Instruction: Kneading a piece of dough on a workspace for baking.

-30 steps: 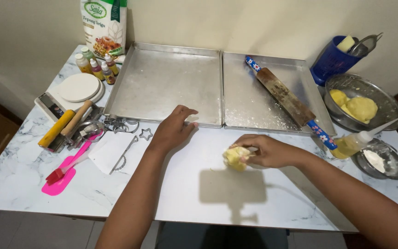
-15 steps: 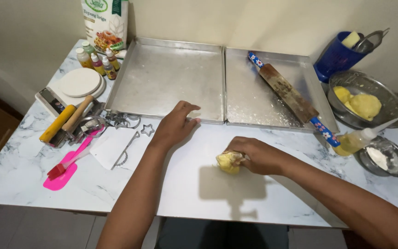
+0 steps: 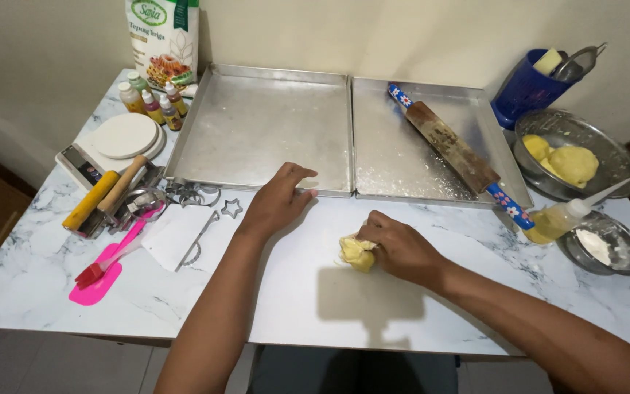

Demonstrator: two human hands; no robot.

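Dough lump (image 3: pixel 357 253) is gripped on the desk (image 3: pixel 308 292) by curled right hand (image 3: pixel 399 246) fingers, lump lying at their left tips. Left hand (image 3: pixel 277 198) is rested empty, loosely open, farther away at baking tray (image 3: pixel 264 131) edge.

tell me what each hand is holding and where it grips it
The right hand grips the yellow dough lump by its right side. The left hand holds nothing.

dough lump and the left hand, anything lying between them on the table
Nothing: in the head view only bare marble tabletop lies between the dough lump under the right hand and the left hand.
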